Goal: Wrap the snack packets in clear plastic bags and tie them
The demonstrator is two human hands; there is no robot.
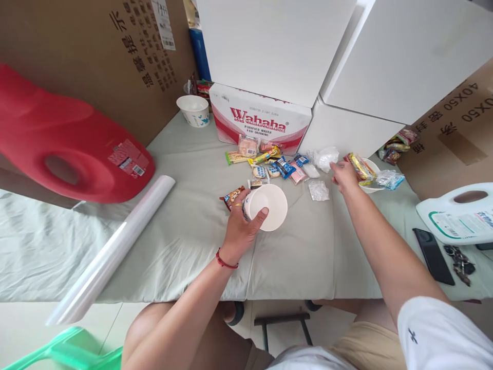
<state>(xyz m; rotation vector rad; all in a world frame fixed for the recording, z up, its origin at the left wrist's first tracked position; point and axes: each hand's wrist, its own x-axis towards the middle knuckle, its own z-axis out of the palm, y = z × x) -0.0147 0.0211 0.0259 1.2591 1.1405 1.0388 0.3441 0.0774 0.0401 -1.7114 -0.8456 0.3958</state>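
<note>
Colourful wrapped snacks (284, 167) lay before a red-and-white carton (264, 121). The left hand (241, 228) pinched a round white paper cup (276, 205); the right hand (345, 177) had an unclear grip.

A table (185, 241) under a pale grey-green cloth (300, 267) spans the middle of the frame, wrinkled at far left and creased by lines running toward its front edge. Smooth white panels (269, 46) rise at top centre and upper right, with a shadowed gap slanting between them. Brown cardboard (88, 46) stands at upper left, printed with dark characters and bearing a white label (165, 23); more cardboard (431, 174), also printed, stands at the right edge. Pale floor (110, 316) tiles with thin joints show along the bottom, where a dark frame (283, 317) sits at lower centre. The light is soft and even.
</note>
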